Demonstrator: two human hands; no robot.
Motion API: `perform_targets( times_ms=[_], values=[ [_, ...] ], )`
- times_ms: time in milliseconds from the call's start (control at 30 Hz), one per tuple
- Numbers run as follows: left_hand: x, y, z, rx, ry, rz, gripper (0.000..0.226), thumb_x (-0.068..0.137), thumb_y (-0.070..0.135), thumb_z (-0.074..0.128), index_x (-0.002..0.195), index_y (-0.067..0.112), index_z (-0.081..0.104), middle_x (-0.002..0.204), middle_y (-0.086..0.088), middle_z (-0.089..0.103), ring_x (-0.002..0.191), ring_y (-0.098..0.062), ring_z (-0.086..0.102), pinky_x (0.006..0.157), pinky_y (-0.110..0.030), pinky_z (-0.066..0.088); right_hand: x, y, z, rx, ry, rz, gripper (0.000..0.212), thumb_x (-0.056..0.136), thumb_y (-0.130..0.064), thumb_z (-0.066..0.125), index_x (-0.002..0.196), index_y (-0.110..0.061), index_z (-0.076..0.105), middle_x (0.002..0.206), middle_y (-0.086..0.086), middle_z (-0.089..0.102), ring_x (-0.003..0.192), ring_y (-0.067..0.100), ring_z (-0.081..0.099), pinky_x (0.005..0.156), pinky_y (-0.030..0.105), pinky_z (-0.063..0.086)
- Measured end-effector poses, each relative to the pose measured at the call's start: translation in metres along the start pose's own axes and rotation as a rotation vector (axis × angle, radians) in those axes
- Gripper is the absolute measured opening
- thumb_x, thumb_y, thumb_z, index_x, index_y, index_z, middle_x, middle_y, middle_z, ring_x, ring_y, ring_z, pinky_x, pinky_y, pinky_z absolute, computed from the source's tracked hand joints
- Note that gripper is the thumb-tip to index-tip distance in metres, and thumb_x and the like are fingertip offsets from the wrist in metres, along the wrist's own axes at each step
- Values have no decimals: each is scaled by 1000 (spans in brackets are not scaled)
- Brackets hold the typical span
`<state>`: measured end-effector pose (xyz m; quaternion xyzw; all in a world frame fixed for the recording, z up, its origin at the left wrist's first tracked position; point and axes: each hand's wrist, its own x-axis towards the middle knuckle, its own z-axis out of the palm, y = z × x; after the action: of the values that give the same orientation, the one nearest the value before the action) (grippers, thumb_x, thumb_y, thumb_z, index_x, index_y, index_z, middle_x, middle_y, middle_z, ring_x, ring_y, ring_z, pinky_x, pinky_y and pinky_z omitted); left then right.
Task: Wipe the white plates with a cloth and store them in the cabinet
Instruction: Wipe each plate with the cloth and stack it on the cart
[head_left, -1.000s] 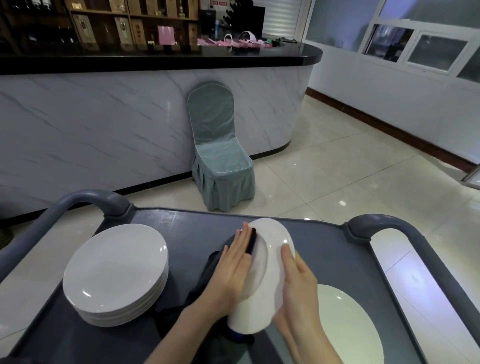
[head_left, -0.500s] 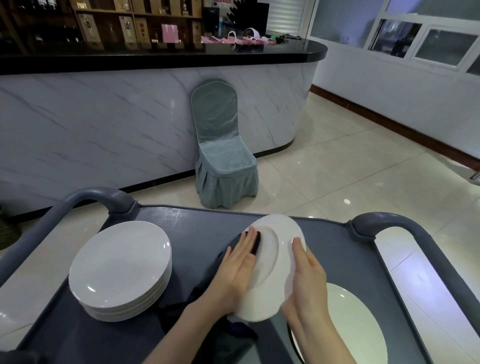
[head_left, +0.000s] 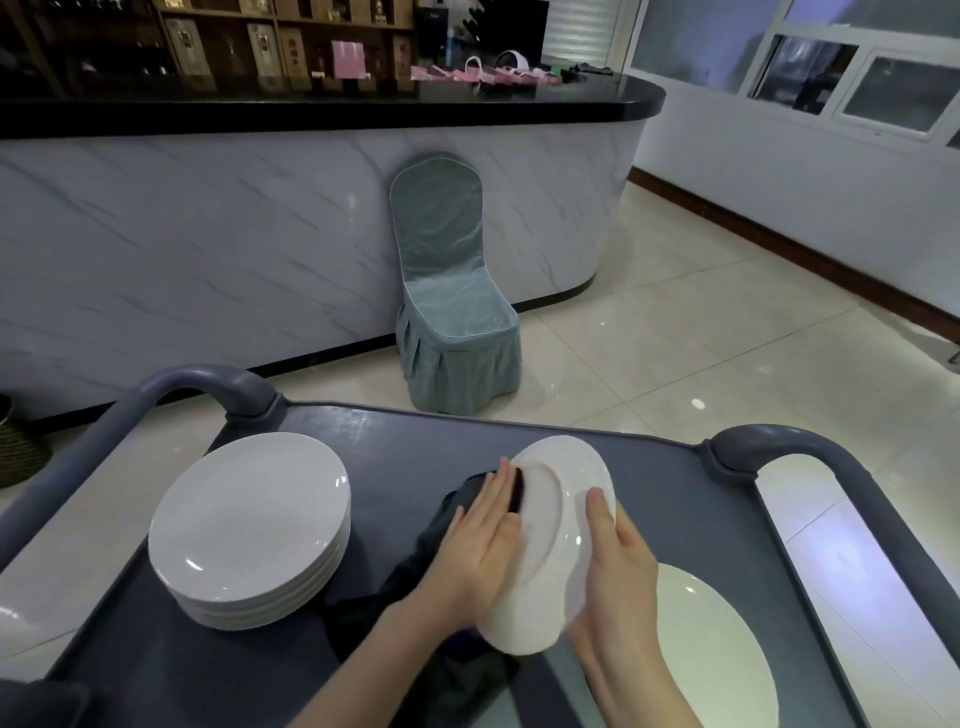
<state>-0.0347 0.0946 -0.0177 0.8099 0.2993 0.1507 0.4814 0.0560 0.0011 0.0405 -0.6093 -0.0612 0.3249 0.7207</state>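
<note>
The boxes on the wooden shelves behind the bar carry labels, but the print is too small for me to read. One pink box stands among the brown ones. On the bar's black top lie some pink and white items I cannot make out. A chair in a grey-green cover stands against the bar's marbled front, on the pale tiled floor. A dark woven basket shows at the left edge.

Before me is the grey cart's tabletop, with a curved handle at each far corner. A stack of white plates sits on its left side, well apart from my work. One single plate lies flat on the right, partly hidden behind my right wrist.

Between them I hold the white plate up on edge, tilted, over the dark cloth. My left grip lies flat, fingers straight and together, pressing a fold of the cloth against the plate's left side. The rest of the cloth trails down onto the tabletop beneath my forearm. My right grip clasps the plate's right rim, with the thumb laid on the face toward me and the fingers hidden behind. Whether the plate's lower edge touches the tabletop I cannot tell.
</note>
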Motion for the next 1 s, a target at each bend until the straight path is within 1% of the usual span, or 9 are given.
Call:
perform_targets(
  times_ms=[133,233,333,433,533,633,700,833,1000],
  values=[
    [-4,-28,-23,32,32,-131,47,106,32,36,151,23,31,152,19,24,146,-4,19,111,-13,10,-4,-1,4,-224,-53,-202,21,99,-35,54,109,-37,73,105,-25,72,98,-4,67,76,17,50],
    [-11,-22,-43,-224,290,-240,30,100,26,52,126,19,64,125,8,65,117,-11,61,94,-15,44,-11,1,10,-425,-207,-405,23,98,-37,52,112,-48,67,109,-35,67,105,-16,59,78,3,45],
    [-20,0,-65,-807,269,-304,21,99,36,53,116,29,64,104,-2,74,94,-26,73,72,-35,59,-14,9,16,-663,-386,-578,32,96,-41,49,125,-43,61,114,-28,69,108,-12,60,87,10,47],
    [-31,9,-84,-922,331,-307,31,89,44,63,115,27,62,100,-8,75,87,-33,74,63,-36,58,-18,18,25,-984,-564,-854,38,100,-32,52,138,-35,54,125,-16,67,112,0,63,94,23,50],
    [-43,1,-95,-946,448,-392,29,87,24,69,114,24,59,102,-13,73,74,-27,74,55,-32,55,-16,22,38,-1217,-783,-977,46,101,-39,50,147,-34,44,144,-20,52,133,4,49,103,29,48],
    [-54,-16,-103,-943,503,-441,27,89,14,59,110,30,62,86,-9,74,63,-22,69,56,-36,54,-14,23,56,-1316,-945,-766,57,91,-75,30,144,-57,30,153,-33,29,145,-11,14,119,19,16],
    [-60,-28,-109,-937,560,-453,29,88,13,56,108,32,66,86,-10,73,66,-25,66,62,-44,56,-10,27,63,-1207,-840,-553,66,82,-86,21,142,-60,33,152,-38,27,142,-17,9,117,18,7],
    [-72,-56,-129,-971,668,-469,30,87,16,55,109,32,67,104,-7,71,82,-28,68,61,-35,56,10,36,66,-1104,-301,-436,48,97,-47,50,142,-28,50,134,-11,54,124,10,47,99,25,36],
    [-82,-87,-151,-943,724,-499,27,88,15,55,108,33,61,102,-5,69,80,-27,70,55,-31,56,23,60,92,-758,-243,-55,14,94,-12,61,99,-11,74,83,1,74,71,18,65,60,28,55]
  ],
)
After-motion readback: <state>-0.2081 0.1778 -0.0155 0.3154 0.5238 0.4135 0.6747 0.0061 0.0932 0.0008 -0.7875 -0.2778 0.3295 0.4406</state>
